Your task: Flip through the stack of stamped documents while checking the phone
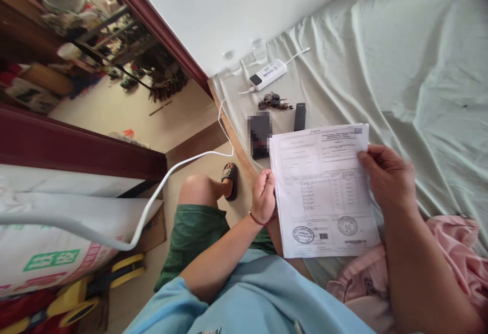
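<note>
The left hand (264, 196) grips the left edge of a stack of printed, stamped documents (324, 196), while the right hand (392, 176) pinches its upper right corner, the pages held between them. Beyond the hands lie a bunch of keys (273, 101) and a slim black object (300, 116); pink cloth (457, 252) lies beside the right forearm.

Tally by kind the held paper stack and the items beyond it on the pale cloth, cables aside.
Paper stack: 1
Clear cups: 2
White device: 1
Key bunch: 1
Slim black item: 1
Blurred dark item: 1
Total: 7
</note>
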The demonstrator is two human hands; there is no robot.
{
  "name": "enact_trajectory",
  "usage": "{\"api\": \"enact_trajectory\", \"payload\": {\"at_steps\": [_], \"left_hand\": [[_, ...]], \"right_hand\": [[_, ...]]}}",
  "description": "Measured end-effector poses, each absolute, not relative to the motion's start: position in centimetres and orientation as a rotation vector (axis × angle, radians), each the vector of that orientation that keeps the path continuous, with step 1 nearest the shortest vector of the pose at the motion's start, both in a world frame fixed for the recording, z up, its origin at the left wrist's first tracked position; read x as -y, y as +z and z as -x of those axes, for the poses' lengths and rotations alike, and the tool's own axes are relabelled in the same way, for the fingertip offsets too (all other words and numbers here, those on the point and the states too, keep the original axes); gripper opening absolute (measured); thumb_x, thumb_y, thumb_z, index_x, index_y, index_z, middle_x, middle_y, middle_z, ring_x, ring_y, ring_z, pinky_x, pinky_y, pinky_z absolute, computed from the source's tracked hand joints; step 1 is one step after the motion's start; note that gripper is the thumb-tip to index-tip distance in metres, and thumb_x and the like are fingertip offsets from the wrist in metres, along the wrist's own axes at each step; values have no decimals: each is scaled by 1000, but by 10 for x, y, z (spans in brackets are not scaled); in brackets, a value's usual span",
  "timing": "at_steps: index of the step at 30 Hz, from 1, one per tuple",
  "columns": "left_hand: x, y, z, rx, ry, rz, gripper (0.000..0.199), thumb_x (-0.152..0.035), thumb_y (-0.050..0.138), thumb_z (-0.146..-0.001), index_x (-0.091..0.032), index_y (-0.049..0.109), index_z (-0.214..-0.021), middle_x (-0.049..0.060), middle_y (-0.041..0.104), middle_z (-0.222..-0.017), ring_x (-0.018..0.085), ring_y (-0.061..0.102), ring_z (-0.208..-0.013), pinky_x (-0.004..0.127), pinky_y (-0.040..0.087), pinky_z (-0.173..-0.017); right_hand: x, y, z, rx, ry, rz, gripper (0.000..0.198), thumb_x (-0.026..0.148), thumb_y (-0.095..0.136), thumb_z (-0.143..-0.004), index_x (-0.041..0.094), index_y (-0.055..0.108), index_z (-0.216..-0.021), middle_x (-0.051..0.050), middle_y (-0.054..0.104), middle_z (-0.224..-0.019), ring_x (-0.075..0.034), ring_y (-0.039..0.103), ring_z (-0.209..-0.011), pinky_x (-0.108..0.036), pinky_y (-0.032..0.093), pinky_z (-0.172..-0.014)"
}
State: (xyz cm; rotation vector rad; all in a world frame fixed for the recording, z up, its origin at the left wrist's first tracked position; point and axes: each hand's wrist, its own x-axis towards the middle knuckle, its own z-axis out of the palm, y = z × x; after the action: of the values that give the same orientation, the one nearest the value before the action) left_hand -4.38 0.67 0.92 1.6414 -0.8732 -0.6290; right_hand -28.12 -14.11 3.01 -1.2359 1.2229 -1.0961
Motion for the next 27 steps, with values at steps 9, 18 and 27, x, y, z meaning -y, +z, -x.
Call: {"api": "enact_trajectory", "payload": {"at_steps": [9, 18, 27], "left_hand": [[-6, 10, 44, 931, -596, -1656, 40, -60, 53, -101, -21, 61, -96, 1, 60, -83, 17, 55, -79, 29, 47, -77], [-7, 9, 43, 948, -581, -1684, 37, -56, 51, -103, -21, 60, -96, 0, 57, -80, 16, 52, -76, 29, 45, -75], [-6, 12, 42, 945, -558, -1706, 40, -59, 52, -102, -21, 60, -94, 0, 57, -81, 17, 53, -78, 29, 45, -78]], "right_hand": [[142, 25, 284, -1245, -1064, 1282, 19, 42, 81, -85, 26, 79, -95, 3, 75, -83, -11, 62, -72, -24, 47, -67], [144, 18, 284, -1305, -1106, 1236, 18, 30, 87, -75, 28, 84, -93, 4, 76, -81, -11, 63, -73, -24, 47, -67], [146, 25, 284, -1367, -1269, 1111, 17, 33, 82, -80, 22, 79, -92, 2, 74, -78, -9, 62, -65, -21, 47, -61]]}}
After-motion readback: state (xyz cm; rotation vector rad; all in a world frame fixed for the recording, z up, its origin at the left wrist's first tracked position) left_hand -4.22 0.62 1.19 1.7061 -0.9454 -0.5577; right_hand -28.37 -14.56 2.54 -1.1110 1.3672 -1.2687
